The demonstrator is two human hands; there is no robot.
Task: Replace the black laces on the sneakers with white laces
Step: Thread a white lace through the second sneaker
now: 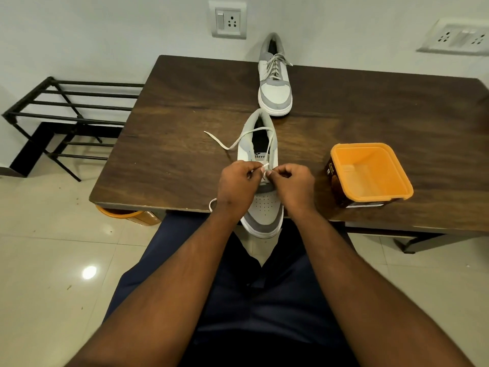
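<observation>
Here both hands (264, 185) pinch flat white lace (230, 144).

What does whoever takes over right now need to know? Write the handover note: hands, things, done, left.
Left hand: pinches the white lace over the near sneaker.
Right hand: pinches the same lace beside it, at the lower eyelets.
Near sneaker: at the front edge of the table, toe towards the person and hanging over the edge; loose lace ends trail across its opening and off to the left.
Far sneaker: at the table's back edge, fully laced in a light lace.
Orange tub: open, to the right.
Done: far sneaker; no black laces in view.
Left: thread the near sneaker's upper eyelets and tie.
</observation>
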